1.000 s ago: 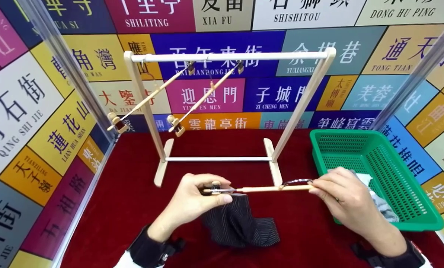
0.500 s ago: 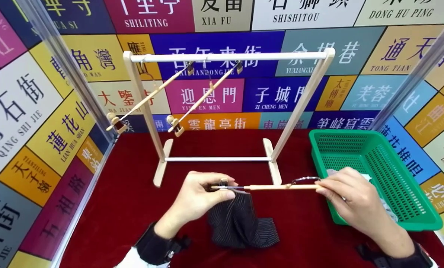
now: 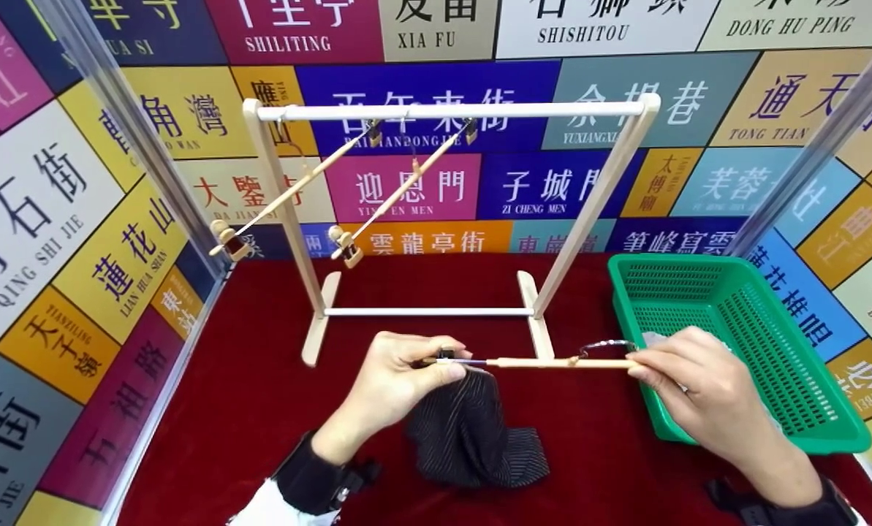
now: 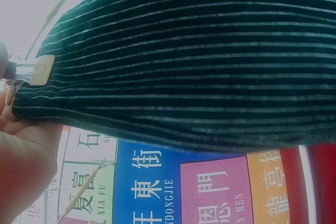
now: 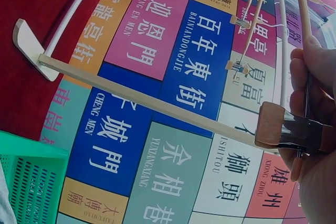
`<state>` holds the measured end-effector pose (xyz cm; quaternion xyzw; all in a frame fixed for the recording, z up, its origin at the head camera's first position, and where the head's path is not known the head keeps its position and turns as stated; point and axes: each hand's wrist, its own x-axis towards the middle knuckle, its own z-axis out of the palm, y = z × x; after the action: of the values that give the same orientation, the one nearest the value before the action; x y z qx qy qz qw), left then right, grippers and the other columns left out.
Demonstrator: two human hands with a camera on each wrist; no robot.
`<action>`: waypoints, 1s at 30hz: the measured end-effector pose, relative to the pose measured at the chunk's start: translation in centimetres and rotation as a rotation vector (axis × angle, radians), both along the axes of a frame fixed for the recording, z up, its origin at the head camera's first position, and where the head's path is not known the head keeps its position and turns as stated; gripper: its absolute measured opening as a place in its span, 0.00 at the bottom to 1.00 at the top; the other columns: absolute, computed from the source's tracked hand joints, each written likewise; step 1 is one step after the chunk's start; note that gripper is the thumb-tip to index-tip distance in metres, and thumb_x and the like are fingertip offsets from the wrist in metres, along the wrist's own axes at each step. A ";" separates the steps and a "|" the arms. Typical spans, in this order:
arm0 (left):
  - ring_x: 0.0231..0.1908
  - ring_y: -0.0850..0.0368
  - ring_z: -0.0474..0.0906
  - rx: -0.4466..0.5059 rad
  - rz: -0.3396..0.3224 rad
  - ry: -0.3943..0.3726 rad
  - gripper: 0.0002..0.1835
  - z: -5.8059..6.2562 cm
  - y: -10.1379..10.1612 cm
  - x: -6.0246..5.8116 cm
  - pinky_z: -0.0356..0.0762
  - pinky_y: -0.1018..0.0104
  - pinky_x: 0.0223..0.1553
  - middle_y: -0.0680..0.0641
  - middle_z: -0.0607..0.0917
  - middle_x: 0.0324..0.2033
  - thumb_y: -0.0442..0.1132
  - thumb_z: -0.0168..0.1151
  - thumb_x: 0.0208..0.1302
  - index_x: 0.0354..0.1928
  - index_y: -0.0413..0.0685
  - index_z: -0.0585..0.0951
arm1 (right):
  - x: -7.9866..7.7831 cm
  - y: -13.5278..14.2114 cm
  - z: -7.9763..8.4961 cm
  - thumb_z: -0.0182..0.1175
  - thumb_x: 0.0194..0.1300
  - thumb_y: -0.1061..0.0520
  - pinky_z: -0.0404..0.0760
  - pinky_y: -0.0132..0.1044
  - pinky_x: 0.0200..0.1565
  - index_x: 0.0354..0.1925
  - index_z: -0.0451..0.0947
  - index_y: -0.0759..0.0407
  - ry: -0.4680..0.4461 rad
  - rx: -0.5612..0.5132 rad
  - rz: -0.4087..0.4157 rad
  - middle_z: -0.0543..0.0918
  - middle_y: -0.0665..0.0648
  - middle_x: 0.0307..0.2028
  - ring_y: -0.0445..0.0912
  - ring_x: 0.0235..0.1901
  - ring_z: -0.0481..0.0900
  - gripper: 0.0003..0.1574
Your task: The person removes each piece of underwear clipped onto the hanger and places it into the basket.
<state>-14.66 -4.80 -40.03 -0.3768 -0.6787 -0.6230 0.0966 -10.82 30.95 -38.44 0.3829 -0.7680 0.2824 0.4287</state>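
Both hands hold a wooden clip hanger (image 3: 538,362) level above the table, its dark hook pointing up toward the right. My left hand (image 3: 388,380) pinches the clip at its left end. That clip's wooden pad (image 4: 42,71) lies against the top edge of a black pinstriped sock (image 3: 465,438) in the left wrist view. The sock hangs from there, its lower part bent to the right near the red cloth. At the bar's other end, my right hand (image 3: 706,383) grips the hanger. Beside its fingers, the right clip (image 5: 271,124) carries no fabric.
A wooden rack (image 3: 450,111) stands behind the hands. Two more clip hangers hang from the left half of its rail. To the right sits a green basket (image 3: 823,438), with pale cloth (image 3: 653,338) partly hidden behind my right hand. A printed wall (image 3: 421,186) backs the table.
Both hands have shifted a little right and slightly up with the hanger. The sock's top has moved along with them, while its bent lower part has stayed in nearly the same place.
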 end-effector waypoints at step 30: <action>0.37 0.55 0.89 0.063 -0.122 -0.263 0.09 1.1 0.4 0.7 0.88 0.64 0.37 0.37 0.90 0.35 0.26 0.74 0.60 0.41 0.31 0.84 | 0.3 0.1 -0.4 0.61 0.77 0.45 0.68 0.31 0.33 0.32 0.89 0.65 -0.047 0.004 -0.016 0.86 0.54 0.27 0.46 0.29 0.73 0.26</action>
<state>-13.97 -4.44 -38.93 -0.3294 -0.6412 -0.6928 -0.0194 -10.48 31.07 -38.88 0.3708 -0.7814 0.2864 0.4121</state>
